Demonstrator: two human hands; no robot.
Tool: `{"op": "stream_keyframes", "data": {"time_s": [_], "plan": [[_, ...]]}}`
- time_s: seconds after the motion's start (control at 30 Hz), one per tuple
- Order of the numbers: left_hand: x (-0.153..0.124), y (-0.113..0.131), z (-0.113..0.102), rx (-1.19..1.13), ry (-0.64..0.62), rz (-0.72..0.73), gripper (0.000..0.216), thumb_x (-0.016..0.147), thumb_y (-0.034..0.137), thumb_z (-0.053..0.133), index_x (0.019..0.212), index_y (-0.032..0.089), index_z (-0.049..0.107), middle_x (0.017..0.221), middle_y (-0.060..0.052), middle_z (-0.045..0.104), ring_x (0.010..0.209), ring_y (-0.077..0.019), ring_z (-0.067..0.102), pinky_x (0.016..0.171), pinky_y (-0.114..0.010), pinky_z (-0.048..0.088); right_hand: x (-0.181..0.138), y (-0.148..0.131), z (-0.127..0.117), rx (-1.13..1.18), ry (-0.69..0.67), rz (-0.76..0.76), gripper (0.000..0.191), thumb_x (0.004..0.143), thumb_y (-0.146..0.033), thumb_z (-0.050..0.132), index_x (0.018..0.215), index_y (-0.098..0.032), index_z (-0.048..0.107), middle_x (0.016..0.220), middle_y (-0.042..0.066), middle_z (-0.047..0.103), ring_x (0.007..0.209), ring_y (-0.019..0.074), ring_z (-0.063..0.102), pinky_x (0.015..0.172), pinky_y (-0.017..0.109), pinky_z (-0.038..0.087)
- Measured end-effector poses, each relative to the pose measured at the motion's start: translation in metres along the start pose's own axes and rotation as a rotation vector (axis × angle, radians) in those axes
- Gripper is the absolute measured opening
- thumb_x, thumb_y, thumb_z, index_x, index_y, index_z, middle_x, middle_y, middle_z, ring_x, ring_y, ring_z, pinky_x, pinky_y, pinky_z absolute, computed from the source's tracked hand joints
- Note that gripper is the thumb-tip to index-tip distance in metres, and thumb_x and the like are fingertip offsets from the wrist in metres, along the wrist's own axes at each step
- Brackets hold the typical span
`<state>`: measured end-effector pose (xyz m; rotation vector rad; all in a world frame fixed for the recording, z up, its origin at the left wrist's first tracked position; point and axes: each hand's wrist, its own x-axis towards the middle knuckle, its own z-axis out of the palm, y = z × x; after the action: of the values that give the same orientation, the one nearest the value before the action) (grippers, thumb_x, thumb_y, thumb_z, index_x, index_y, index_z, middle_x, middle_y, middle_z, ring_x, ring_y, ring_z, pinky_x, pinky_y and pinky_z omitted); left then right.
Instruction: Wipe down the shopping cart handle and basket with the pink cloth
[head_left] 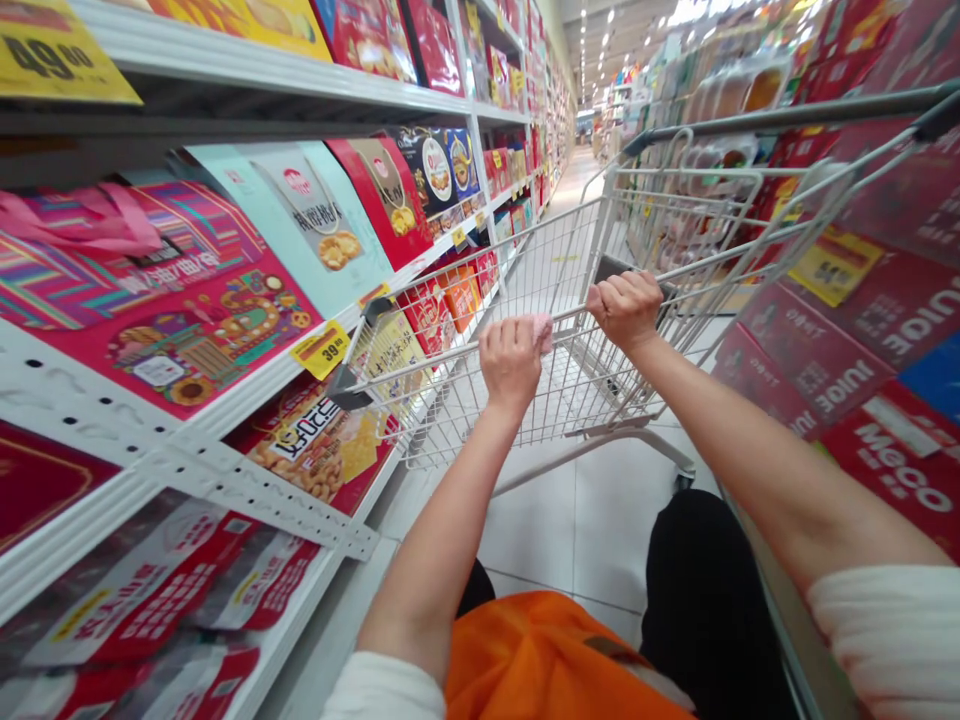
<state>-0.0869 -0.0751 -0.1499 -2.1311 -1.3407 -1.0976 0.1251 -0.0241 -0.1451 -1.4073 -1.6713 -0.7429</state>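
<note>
A wire shopping cart [480, 375] stands in front of me, turned sideways across the aisle. My left hand [510, 365] is closed around its near top rim. A pink cloth [542, 333] shows from under those fingers, bunched between the hand and the wire. Farther right, my right hand [627, 308] grips the same rim beside a dark plastic corner piece. The fingers of both hands are wrapped over the metal. The visible part of the basket holds nothing but bare wire mesh.
Shelves [300, 85] with gift boxes and snack bags run along the left, close to the cart's corner. Yellow price tags [322, 349] hang on their edges. Stacked red cartons [892, 460] line the right. The cart's grey handle bar [787, 117] reaches toward them above a tiled floor [536, 540].
</note>
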Motion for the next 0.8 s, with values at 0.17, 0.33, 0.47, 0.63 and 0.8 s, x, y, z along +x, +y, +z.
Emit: {"op": "stream_keyframes", "data": {"time_s": [0.17,0.33,0.47,0.63,0.8], "plan": [[-0.017,-0.047,-0.018,0.079,-0.021,0.085,0.030,0.103,0.035,0.046,0.118,0.020,0.067,0.108,-0.014,0.071,0.100,-0.0284,0.063,0.091,-0.041,0.046,0.001,0.013,0.002,-0.006,-0.043,-0.021,0.047,0.099,-0.046,0.032,0.060,-0.024,0.043,0.061,0.004,0.048,0.070,0.0213,0.047,0.075,0.039,0.033],[-0.053,-0.113,-0.048,0.165,0.067,0.015,0.036,0.104,0.041,0.043,0.120,0.020,0.067,0.109,-0.014,0.072,0.106,-0.0280,0.064,0.098,-0.041,0.045,-0.001,0.017,0.009,-0.020,-0.046,0.006,0.049,0.100,-0.050,0.030,0.062,-0.024,0.044,0.064,0.004,0.050,0.075,0.0225,0.050,0.078,0.040,0.035],[-0.077,-0.158,-0.076,0.210,0.076,-0.011,0.037,0.104,0.042,0.039,0.116,0.020,0.067,0.108,-0.014,0.072,0.108,-0.0281,0.064,0.100,-0.041,0.046,-0.002,0.020,0.012,-0.013,-0.054,0.008,0.048,0.100,-0.050,0.030,0.062,-0.024,0.045,0.064,0.004,0.051,0.076,0.0235,0.052,0.079,0.041,0.037],[-0.084,-0.173,-0.087,0.229,0.084,-0.040,0.038,0.105,0.043,0.037,0.110,0.020,0.067,0.104,-0.012,0.072,0.103,-0.0265,0.064,0.106,-0.043,0.045,-0.001,0.016,0.012,0.027,-0.032,0.039,0.045,0.097,-0.047,0.034,0.059,-0.024,0.042,0.062,0.005,0.051,0.075,0.0240,0.052,0.078,0.043,0.036],[-0.070,-0.142,-0.067,0.197,0.091,-0.084,0.038,0.106,0.042,0.037,0.109,0.020,0.069,0.101,-0.011,0.072,0.101,-0.0261,0.064,0.108,-0.044,0.042,0.002,-0.002,0.003,0.008,-0.004,0.113,0.040,0.093,-0.038,0.039,0.055,-0.024,0.040,0.059,0.007,0.053,0.069,0.0212,0.048,0.076,0.042,0.033]]}}
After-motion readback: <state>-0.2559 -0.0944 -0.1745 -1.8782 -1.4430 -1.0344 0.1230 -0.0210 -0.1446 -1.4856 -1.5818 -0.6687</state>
